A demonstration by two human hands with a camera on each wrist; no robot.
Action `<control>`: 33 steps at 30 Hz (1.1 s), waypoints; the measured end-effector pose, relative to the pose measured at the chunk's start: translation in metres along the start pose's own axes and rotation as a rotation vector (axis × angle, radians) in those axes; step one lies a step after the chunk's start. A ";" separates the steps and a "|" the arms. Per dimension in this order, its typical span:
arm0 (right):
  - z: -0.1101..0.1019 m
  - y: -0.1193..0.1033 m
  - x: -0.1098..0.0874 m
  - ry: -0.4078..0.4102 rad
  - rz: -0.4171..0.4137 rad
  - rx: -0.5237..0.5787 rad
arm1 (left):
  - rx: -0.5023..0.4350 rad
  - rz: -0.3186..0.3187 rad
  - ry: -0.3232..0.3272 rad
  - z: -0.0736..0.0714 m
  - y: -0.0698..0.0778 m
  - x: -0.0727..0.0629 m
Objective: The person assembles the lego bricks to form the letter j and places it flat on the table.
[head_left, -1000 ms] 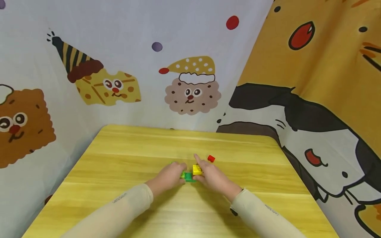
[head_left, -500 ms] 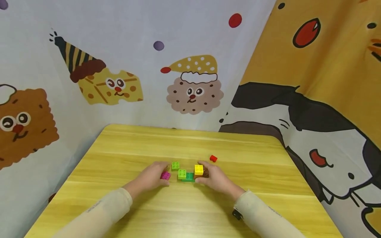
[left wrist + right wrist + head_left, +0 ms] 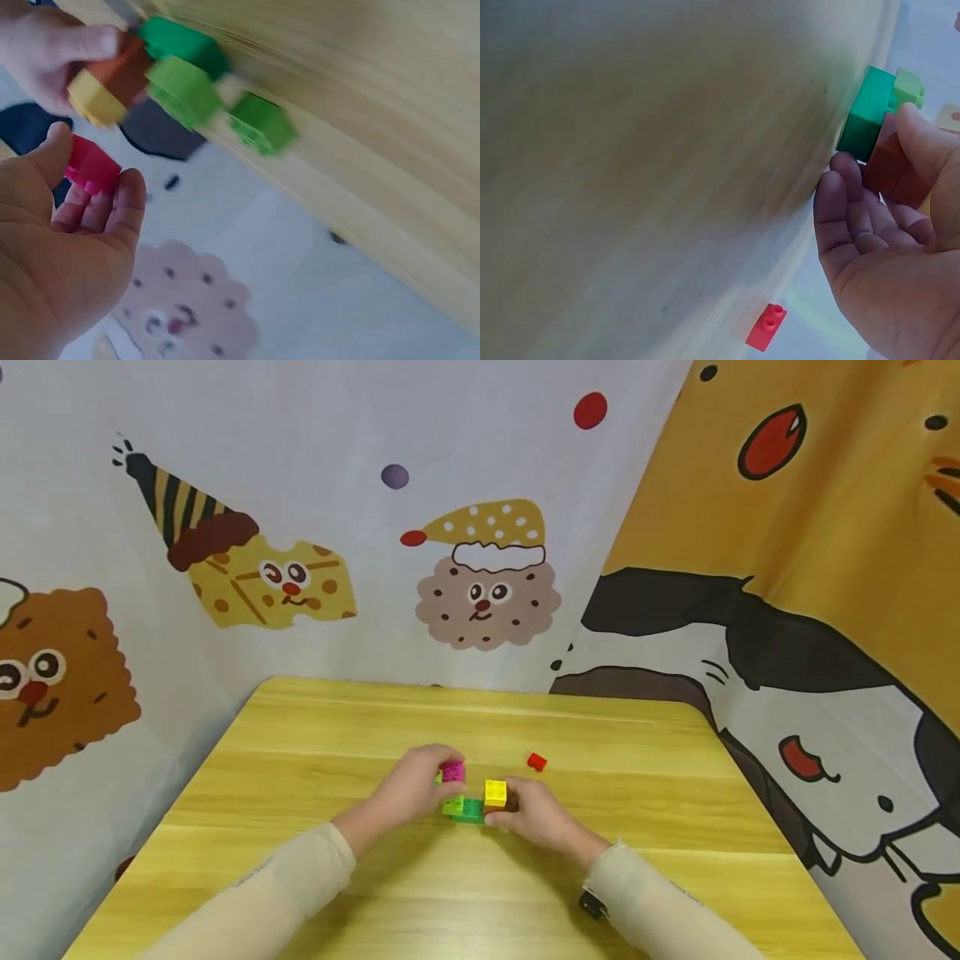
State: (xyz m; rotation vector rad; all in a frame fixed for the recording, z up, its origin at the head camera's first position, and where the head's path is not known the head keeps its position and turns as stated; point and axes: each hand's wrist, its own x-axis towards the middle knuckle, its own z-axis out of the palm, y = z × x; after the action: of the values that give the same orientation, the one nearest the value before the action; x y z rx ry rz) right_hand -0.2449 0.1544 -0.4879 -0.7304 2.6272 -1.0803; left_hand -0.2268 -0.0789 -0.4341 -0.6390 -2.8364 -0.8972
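Note:
My left hand [image 3: 411, 783] pinches a magenta building block [image 3: 94, 165] between thumb and fingers, held up off the table. To its right, a small assembly rests on the tabletop. It has a dark green block [image 3: 184, 45] at the bottom, a lime green block [image 3: 182, 91] on one end, and brown blocks [image 3: 889, 161] topped by a yellow block [image 3: 495, 792] on the other. My right hand [image 3: 543, 812] grips the brown part, thumb on one side and fingers on the other. A separate lime green block [image 3: 261, 124] stands beside the assembly, mostly hidden by my left hand in the head view.
A small red block [image 3: 537, 762] lies beyond my right hand. The wood-grain table [image 3: 337, 718] backs onto a curtain [image 3: 315, 468] printed with cartoon figures.
My left hand first moved left to the magenta block, uncovering the lime green blocks, then came back right with it to above the assembly. My right hand stays at the brown and yellow end.

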 end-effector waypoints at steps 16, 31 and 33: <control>0.000 -0.002 0.004 -0.005 -0.082 0.002 | 0.179 0.151 -0.169 0.020 0.049 0.027; -0.003 -0.008 0.002 -0.047 -0.070 0.038 | 0.202 0.098 -0.166 0.019 0.054 0.024; -0.002 -0.006 0.002 -0.045 -0.076 0.043 | 0.193 0.092 -0.163 0.021 0.054 0.024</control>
State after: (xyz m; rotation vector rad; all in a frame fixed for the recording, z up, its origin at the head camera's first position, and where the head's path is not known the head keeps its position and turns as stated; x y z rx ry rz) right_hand -0.2447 0.1510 -0.4819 -0.8418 2.5495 -1.1240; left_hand -0.2251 -0.0185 -0.4174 -0.8430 -2.9570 -0.5727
